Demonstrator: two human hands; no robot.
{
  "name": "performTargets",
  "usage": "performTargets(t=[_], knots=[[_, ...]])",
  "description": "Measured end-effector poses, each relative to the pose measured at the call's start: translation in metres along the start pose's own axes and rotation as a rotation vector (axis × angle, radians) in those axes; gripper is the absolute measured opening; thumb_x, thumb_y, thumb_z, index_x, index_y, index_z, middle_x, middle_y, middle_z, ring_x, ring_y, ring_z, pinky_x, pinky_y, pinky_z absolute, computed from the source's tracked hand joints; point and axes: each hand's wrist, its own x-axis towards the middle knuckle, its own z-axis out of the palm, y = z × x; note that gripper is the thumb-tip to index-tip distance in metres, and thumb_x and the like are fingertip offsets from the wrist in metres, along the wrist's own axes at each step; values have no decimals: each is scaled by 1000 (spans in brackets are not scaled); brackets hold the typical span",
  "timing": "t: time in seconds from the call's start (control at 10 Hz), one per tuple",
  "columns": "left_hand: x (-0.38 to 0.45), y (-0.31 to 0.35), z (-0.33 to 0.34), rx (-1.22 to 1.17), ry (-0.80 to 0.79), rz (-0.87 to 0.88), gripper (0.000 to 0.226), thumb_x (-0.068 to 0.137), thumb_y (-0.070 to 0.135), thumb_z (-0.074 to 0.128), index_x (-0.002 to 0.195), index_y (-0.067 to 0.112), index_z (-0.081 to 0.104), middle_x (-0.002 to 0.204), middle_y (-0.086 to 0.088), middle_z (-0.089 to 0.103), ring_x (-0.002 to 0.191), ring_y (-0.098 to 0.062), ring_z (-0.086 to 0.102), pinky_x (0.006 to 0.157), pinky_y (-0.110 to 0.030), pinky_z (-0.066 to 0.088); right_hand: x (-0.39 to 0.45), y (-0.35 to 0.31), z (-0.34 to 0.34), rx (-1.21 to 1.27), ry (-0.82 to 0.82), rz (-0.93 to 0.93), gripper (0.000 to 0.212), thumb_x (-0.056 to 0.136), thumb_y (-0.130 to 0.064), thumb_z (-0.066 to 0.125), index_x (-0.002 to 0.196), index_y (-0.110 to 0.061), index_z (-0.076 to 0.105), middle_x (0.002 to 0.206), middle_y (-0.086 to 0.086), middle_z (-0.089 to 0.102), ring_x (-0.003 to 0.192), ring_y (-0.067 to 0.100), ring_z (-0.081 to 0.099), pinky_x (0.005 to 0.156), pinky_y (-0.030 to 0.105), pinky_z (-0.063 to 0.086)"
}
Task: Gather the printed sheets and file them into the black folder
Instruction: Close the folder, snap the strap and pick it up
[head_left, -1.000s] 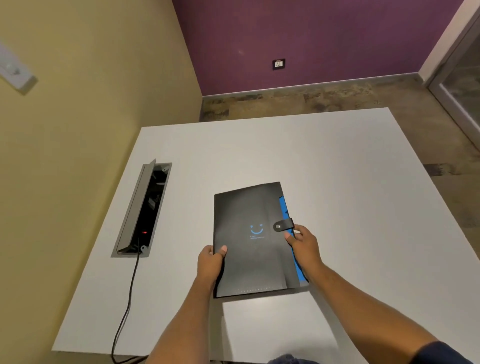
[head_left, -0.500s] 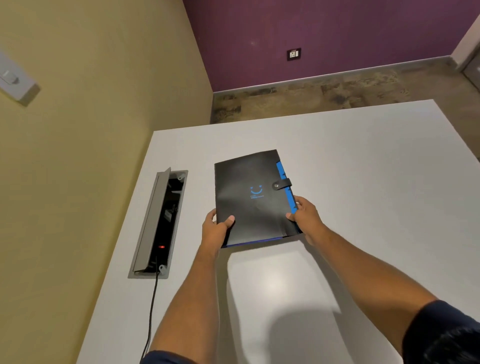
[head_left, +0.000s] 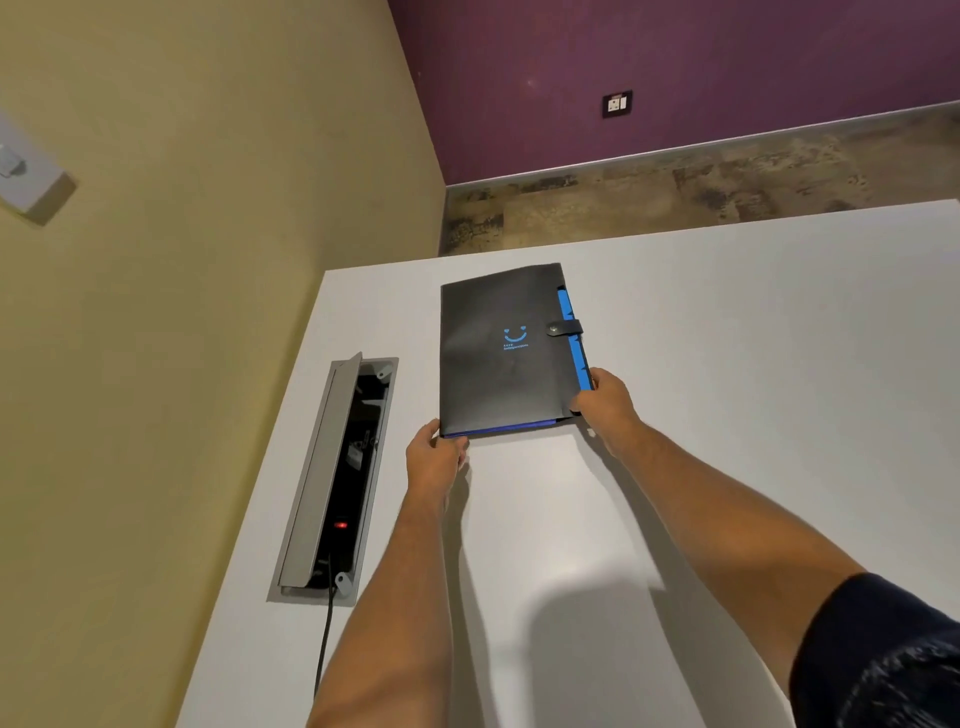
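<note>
The black folder (head_left: 506, 353) lies closed on the white table (head_left: 753, 338), with a blue smile logo, a snap strap and blue tabs along its right edge. My left hand (head_left: 434, 460) grips its near left corner. My right hand (head_left: 605, 402) holds its near right corner by the blue tabs. A white sheet (head_left: 550, 545) lies flat on the table just below the folder, between my forearms.
An open cable box (head_left: 337, 478) is set into the table at the left, with a red light and a black cord (head_left: 324, 639) running out toward me. The yellow wall is close on the left; the table's far edge is just beyond the folder.
Both hands have slid the folder away from me, toward the far edge of the table. The white sheet beneath it has come into full view.
</note>
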Motion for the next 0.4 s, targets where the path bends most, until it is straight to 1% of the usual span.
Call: performTargets(t=[0.1, 0.2, 0.3, 0.4], knots=[[11, 2, 5, 54, 31, 17, 45, 99, 7, 61, 143, 10, 52, 116, -3, 66, 80, -5, 60, 62, -15, 50, 6, -5, 5, -117, -36, -102, 34, 92, 6, 55, 122, -7, 64, 101, 11, 67, 90, 29, 62, 81, 39, 54], [12, 5, 12, 147, 26, 33, 46, 101, 11, 56, 147, 13, 48, 124, -2, 59, 86, -5, 59, 70, -17, 49, 12, -1, 11, -208, 5, -94, 21, 94, 5, 52, 85, -13, 60, 81, 6, 62, 81, 27, 55, 66, 27, 45], [7, 7, 17, 199, -13, 17, 49, 102, 9, 52, 150, 14, 43, 143, -7, 54, 115, -19, 58, 98, -29, 48, 14, 2, 17, -195, 52, -26, 44, 92, 10, 43, 64, -21, 30, 65, -4, 34, 64, 16, 34, 53, 24, 22], [-7, 4, 25, 286, -61, 45, 56, 99, 5, 51, 153, 13, 38, 155, -8, 44, 138, -28, 46, 115, -42, 40, 8, -2, 19, -160, 67, -32, 44, 89, 12, 42, 64, -21, 27, 65, -4, 31, 57, 10, 27, 53, 24, 19]])
